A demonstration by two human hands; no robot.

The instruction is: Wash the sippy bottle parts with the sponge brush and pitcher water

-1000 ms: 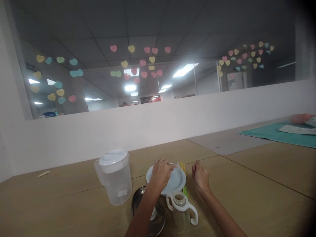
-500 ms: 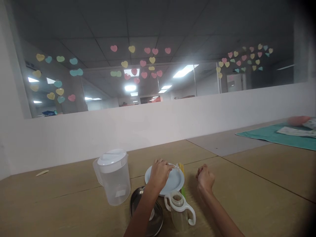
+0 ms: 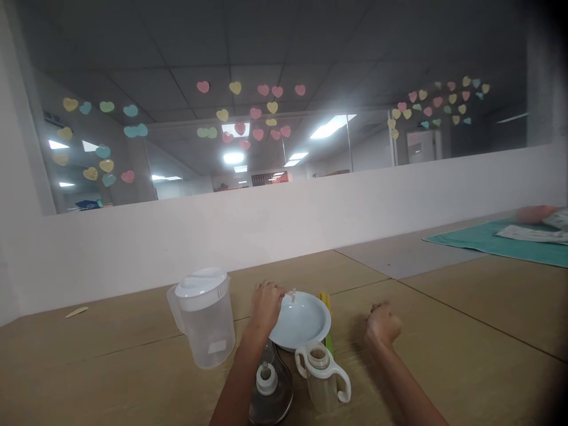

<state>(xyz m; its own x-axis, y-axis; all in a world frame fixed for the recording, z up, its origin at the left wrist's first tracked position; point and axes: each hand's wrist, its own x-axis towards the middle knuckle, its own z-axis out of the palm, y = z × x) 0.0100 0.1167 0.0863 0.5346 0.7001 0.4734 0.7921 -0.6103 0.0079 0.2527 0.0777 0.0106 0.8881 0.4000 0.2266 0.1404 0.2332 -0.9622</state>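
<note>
My left hand (image 3: pixel 267 307) is closed in a pinch on a small clear piece (image 3: pixel 291 294), too small to name surely, above the left rim of a pale blue-white bowl (image 3: pixel 306 334). My right hand (image 3: pixel 384 324) is curled closed over the table to the right of the bowl; whatever its fingers hold, if anything, is hidden. In front of the bowl stands an uncapped clear baby bottle (image 3: pixel 323 390) with two white handles. A white bottle collar with a teat (image 3: pixel 266 378) lies in a steel kidney dish (image 3: pixel 279 408), partly behind my left forearm.
A lidded clear plastic pitcher (image 3: pixel 210 334) stands left of the bowl. Yellow and green sticks (image 3: pixel 328 340) lie along the bowl's right side. Far left is a flat wooden piece (image 3: pixel 77 312). A teal cloth (image 3: pixel 470 238) covers the far right, below a white wall (image 3: pixel 275 231).
My left hand has moved left with the small piece, uncovering more of the bowl and the teat collar. My right hand has shifted right and slightly nearer, staying closed.
</note>
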